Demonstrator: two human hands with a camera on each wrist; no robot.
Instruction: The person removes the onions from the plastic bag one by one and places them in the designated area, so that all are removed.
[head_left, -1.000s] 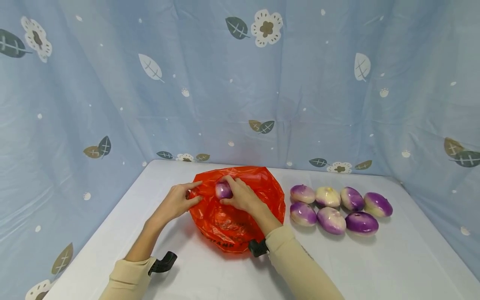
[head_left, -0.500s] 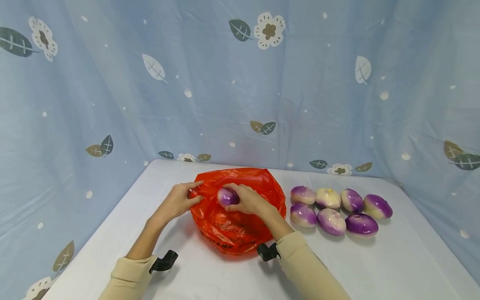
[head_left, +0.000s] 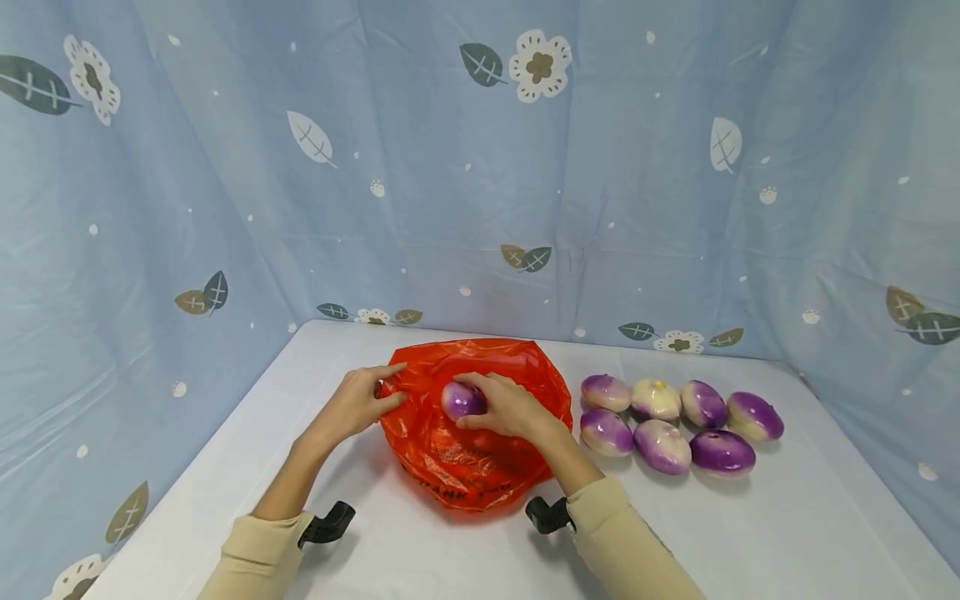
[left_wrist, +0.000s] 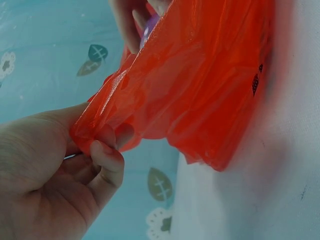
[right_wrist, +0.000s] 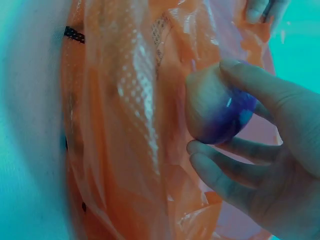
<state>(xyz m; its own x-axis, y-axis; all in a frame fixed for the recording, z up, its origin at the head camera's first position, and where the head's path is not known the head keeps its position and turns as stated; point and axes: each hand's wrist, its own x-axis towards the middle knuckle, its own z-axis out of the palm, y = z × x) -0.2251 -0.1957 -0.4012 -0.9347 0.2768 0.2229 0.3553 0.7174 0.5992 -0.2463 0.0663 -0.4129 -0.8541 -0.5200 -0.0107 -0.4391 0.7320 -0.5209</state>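
Note:
In the head view my right hand [head_left: 506, 404] grips a glossy purple-and-white onion [head_left: 461, 400] over the mouth of a red plastic bag [head_left: 450, 467]. Thumb and fingers hold the onion [right_wrist: 217, 105] from opposite sides in the right wrist view, its pale end facing the bag's inside. At the bag's left edge, my left hand [head_left: 360, 398] pinches the rim between thumb and fingers; the left wrist view shows the thin film [left_wrist: 112, 107] caught there. The deeper inside of the bag is hidden.
Several more purple-and-white onions [head_left: 660, 446] lie in two rows on the white table [head_left: 810, 508], right of the bag. A blue patterned curtain [head_left: 420, 167] hangs behind and at both sides. Black camera mounts [head_left: 551, 515] stick out from the wrists.
My right hand has shifted a little right and nearer with the onion, which has turned to show more of its purple side. The left hand keeps its pinch on the rim.

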